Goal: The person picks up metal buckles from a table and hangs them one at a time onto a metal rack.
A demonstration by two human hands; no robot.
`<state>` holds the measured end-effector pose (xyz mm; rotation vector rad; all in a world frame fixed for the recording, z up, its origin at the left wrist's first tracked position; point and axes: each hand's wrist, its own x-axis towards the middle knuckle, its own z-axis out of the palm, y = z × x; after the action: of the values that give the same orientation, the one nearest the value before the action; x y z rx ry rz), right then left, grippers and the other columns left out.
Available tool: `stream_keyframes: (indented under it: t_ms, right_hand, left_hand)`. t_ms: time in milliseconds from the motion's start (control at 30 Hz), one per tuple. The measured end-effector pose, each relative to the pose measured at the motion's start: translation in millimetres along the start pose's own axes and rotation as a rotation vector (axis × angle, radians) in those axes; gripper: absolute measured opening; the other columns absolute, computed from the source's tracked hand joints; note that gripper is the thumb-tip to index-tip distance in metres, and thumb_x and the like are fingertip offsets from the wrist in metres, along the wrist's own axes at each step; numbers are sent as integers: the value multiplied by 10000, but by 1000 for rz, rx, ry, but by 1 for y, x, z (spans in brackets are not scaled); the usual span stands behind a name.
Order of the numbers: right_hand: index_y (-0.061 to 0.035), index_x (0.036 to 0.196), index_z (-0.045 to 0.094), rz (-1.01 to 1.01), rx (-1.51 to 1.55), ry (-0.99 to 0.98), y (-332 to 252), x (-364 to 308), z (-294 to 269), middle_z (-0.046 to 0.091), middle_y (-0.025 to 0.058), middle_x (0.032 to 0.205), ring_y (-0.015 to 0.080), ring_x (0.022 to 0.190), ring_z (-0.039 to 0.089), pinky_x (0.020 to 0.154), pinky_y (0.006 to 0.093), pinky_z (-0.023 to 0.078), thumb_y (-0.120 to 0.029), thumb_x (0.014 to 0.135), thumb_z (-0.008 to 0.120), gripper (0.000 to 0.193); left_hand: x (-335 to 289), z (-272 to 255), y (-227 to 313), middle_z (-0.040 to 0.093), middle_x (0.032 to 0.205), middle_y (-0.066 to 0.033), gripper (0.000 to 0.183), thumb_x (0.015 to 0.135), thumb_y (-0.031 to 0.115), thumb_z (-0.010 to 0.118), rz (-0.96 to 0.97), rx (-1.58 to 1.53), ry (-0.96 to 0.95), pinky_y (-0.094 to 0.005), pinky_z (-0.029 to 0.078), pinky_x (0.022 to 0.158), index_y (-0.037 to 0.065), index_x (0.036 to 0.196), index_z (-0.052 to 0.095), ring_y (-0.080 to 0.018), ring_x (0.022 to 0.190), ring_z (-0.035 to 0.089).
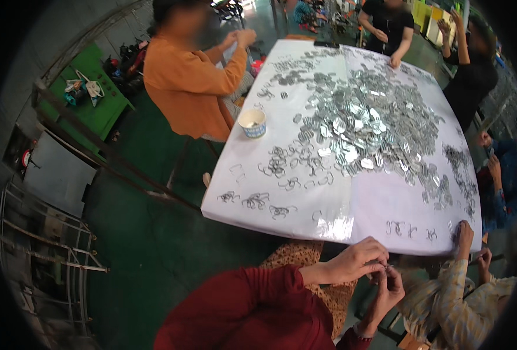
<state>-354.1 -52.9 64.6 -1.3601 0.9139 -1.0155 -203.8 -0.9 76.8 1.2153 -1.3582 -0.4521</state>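
Observation:
My left hand [356,260] and my right hand [389,293] meet just off the table's near edge, fingertips pinched together. Between them is a tiny shiny piece [389,266], too small to make out. Beyond them, small dark curved wire pieces [397,228] lie near the front edge of the white-covered table [287,224]. More dark wire pieces [279,162] form loose clusters on the left half. A wide heap of flat, oval, silver slotted metal pieces [363,125] covers the middle and far part of the table.
A white-and-blue paper cup [252,123] stands near the left edge. A person in orange [194,87] sits at the left; others in black [387,26] are across the table. A co-worker's hand [464,236] rests at the right corner. A metal rail [112,154] runs at the left.

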Motion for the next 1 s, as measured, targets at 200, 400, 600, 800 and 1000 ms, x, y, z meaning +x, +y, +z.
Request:
stream_keyframes:
  t_ms: [200,400,600,800,1000]
  right_hand:
    - [82,999,604,-46,-94,-1,6,1,0,634,76,887,107,754,592,669,218,503,53,829,597,172]
    - [83,1007,600,-66,-120,26,3,-1,-2,638,83,871,100,727,595,654,217,510,57,828,603,180]
    - [45,1146,560,-89,-235,-217,-1,8,-4,648,87,843,93,702,591,625,215,493,52,820,618,332]
    - [19,1116,605,-101,-513,-261,-18,92,4,670,98,822,101,708,600,620,208,461,-58,886,545,250]
    - [-3,1152,569,-636,-763,-657,44,221,125,581,176,1075,323,965,557,839,355,449,-15,880,502,280]
  left_hand:
    - [-3,11,-9,578,985,-80,133,751,69,679,60,163,109,-346,475,754,28,816,570,-258,924,548]
    - [-2,18,-15,591,937,-73,151,771,73,663,30,107,69,-359,476,742,31,853,543,-258,879,562]
    - [-8,11,-26,574,832,-86,157,813,105,637,-199,-51,-35,-370,462,684,30,900,530,-270,795,569]
    - [-18,7,-32,554,809,-81,141,808,107,645,-154,-35,7,-371,441,676,45,881,542,-272,769,550]
    - [-35,7,-29,560,855,-86,118,840,105,601,-101,-16,-54,-360,450,714,37,915,539,-276,824,550]
